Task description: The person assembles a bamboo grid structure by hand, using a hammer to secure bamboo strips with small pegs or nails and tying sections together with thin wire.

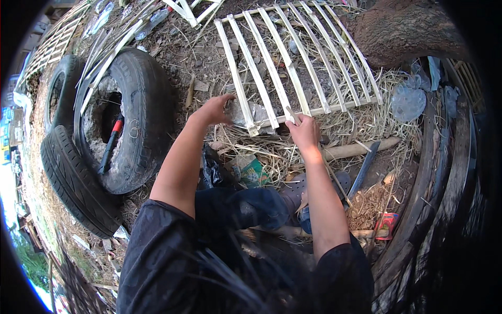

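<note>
A slatted bamboo frame lies on the ground in front of me, pale strips fixed between a far and a near rail. My left hand hovers by the frame's near left corner, thumb and fingers apart, holding nothing. At the near rail, my right hand pinches a thin bamboo strip whose tip shows above the fingers. A greyish block sits under the frame's corner, partly hidden. Beneath my right forearm, a long dark blade rests near a wooden pole.
Old tyres stand at the left; a red-and-black handled tool leans inside one. A thick tree trunk fills the far right. Plastic bags, a red packet, bamboo shavings and long timbers lie to the right.
</note>
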